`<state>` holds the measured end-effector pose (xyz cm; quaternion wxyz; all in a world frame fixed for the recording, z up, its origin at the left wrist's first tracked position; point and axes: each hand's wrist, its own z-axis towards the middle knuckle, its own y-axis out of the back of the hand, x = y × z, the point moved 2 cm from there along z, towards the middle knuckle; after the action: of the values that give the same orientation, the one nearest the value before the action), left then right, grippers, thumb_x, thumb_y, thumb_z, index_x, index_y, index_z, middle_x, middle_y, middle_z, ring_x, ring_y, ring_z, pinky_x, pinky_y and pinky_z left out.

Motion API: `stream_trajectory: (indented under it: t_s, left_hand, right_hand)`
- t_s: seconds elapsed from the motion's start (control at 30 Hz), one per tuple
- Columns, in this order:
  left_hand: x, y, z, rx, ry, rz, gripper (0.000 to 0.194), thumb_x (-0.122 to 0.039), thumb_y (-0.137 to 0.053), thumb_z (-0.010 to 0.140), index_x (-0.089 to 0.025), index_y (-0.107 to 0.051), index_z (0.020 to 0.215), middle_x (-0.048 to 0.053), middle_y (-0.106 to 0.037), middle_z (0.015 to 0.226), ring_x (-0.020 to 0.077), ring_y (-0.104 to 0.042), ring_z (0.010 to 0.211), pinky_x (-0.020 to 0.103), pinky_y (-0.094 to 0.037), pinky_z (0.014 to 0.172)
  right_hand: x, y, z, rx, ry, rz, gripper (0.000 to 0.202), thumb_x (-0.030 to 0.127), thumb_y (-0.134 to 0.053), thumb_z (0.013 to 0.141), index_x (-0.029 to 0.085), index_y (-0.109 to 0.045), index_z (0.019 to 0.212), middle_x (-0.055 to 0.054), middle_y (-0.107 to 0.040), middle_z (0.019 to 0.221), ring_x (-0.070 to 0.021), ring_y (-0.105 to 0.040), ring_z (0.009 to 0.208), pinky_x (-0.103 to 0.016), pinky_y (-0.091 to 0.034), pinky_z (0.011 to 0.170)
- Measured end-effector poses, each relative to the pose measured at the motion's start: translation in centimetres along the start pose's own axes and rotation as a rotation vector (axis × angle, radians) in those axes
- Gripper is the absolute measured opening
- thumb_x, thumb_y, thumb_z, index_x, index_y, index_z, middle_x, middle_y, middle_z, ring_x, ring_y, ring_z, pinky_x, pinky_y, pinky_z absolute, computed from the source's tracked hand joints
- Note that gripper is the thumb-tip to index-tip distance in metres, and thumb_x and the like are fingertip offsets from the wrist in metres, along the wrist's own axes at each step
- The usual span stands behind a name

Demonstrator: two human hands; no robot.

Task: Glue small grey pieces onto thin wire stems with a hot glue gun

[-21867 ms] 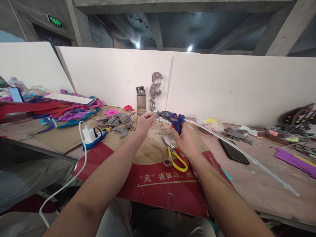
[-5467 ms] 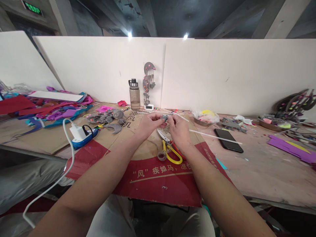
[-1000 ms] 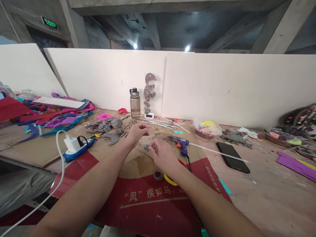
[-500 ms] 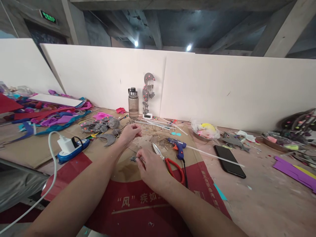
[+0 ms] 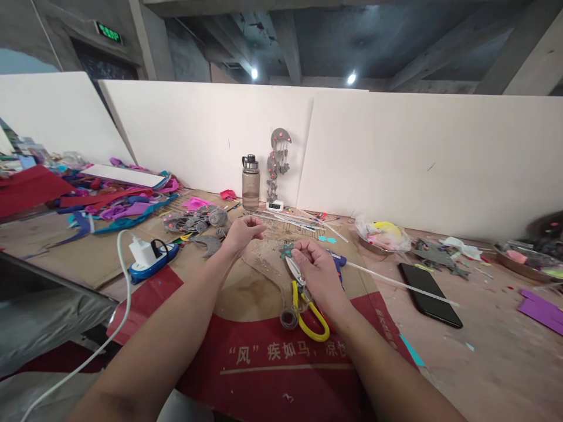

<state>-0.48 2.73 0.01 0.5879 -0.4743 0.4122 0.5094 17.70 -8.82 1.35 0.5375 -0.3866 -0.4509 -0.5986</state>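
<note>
My left hand is pinched shut above the cardboard; whatever its fingertips hold is too small to make out. My right hand pinches a small grey-green felt cutout, maybe a flower or star. Below that hand lie yellow-handled scissors, their blades pointing away from me. Beside them sits a small roll of brown twine, its loose strand running up and left. A blue glue gun with a long clear glue stick is partly hidden behind my right hand.
A water bottle and a hanging grey moon ornament stand against the white board. A black phone lies right, a blue power strip left. Grey felt and yarn lie behind my left hand.
My right hand has moved right and away from me with the felt cutout, uncovering the twine roll and yellow-handled scissors. My left hand stays pinched. The view has shifted slightly left.
</note>
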Motion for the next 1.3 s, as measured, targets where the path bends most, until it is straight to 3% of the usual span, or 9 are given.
stream_trajectory:
  t_s: [0.07,0.2,0.47,0.57,0.73,0.97,1.3]
  left_hand:
    - [0.2,-0.2,-0.1,0.000,-0.021,0.049,0.029,-0.026,-0.077,0.056,-0.015,-0.051,0.064,-0.006,-0.050,0.053,0.0054,-0.048,0.044,0.020,-0.041,0.047]
    - [0.2,-0.7,-0.1,0.015,-0.057,0.063,0.021,-0.027,-0.071,0.062,-0.014,-0.059,0.073,-0.004,-0.055,0.060,0.0063,-0.050,0.047,0.023,-0.046,0.052]
    - [-0.3,-1.5,-0.8,0.156,-0.057,0.043,0.014,-0.025,-0.054,0.069,-0.013,-0.061,0.064,-0.001,-0.052,0.058,0.0079,-0.049,0.045,0.023,-0.045,0.045]
    - [0.1,-2.5,-1.7,0.256,-0.029,0.120,0.017,-0.027,-0.056,0.071,-0.014,-0.062,0.063,-0.002,-0.053,0.054,0.0078,-0.049,0.042,0.022,-0.042,0.043]
    - [0.9,-4.4,-3.2,0.399,0.034,0.141,0.012,-0.026,-0.069,0.065,-0.016,-0.062,0.066,-0.001,-0.060,0.054,0.0097,-0.054,0.048,0.024,-0.047,0.054]
    - [1.3,-4.1,-2.7,0.333,-0.052,0.127,0.008,-0.015,-0.065,0.061,-0.016,-0.057,0.062,-0.005,-0.054,0.052,0.0080,-0.052,0.049,0.023,-0.043,0.054]
    - [1.0,-3.7,-2.2,0.257,-0.085,0.201,0.008,-0.012,-0.061,0.060,-0.016,-0.054,0.059,-0.006,-0.051,0.051,0.0079,-0.051,0.046,0.021,-0.039,0.049]
  right_hand:
    - [-0.3,0.0,0.2,0.029,-0.037,0.096,0.023,0.041,-0.061,0.078,0.020,-0.054,0.083,0.008,-0.038,0.056,-0.0079,-0.029,0.050,-0.023,-0.023,0.049]
    - [-0.4,-0.4,0.0,0.044,-0.086,0.234,0.028,0.044,-0.065,0.072,0.020,-0.054,0.083,0.009,-0.036,0.053,-0.0069,-0.024,0.047,-0.023,-0.018,0.046]
    - [-0.6,-0.2,0.3,-0.007,-0.075,0.138,0.026,0.042,-0.066,0.070,0.020,-0.053,0.076,0.009,-0.038,0.055,-0.0061,-0.025,0.046,-0.024,-0.016,0.047]
    - [-1.3,0.2,0.9,-0.036,-0.067,0.112,0.028,0.044,-0.066,0.069,0.020,-0.052,0.075,0.009,-0.036,0.054,-0.0057,-0.023,0.045,-0.024,-0.016,0.046]
    - [-2.2,1.2,1.9,-0.095,-0.067,0.088,0.032,0.049,-0.066,0.067,0.021,-0.051,0.077,0.011,-0.029,0.048,-0.0070,-0.020,0.043,-0.024,-0.014,0.044]
    - [-2.7,2.1,2.4,-0.169,0.014,-0.038,0.031,0.050,-0.063,0.070,0.022,-0.055,0.076,0.007,-0.038,0.046,-0.0093,-0.027,0.043,-0.024,-0.021,0.043]
    - [-3.2,1.6,2.3,-0.108,0.021,-0.068,0.028,0.047,-0.059,0.073,0.021,-0.052,0.077,0.010,-0.033,0.048,-0.0082,-0.025,0.044,-0.023,-0.020,0.045]
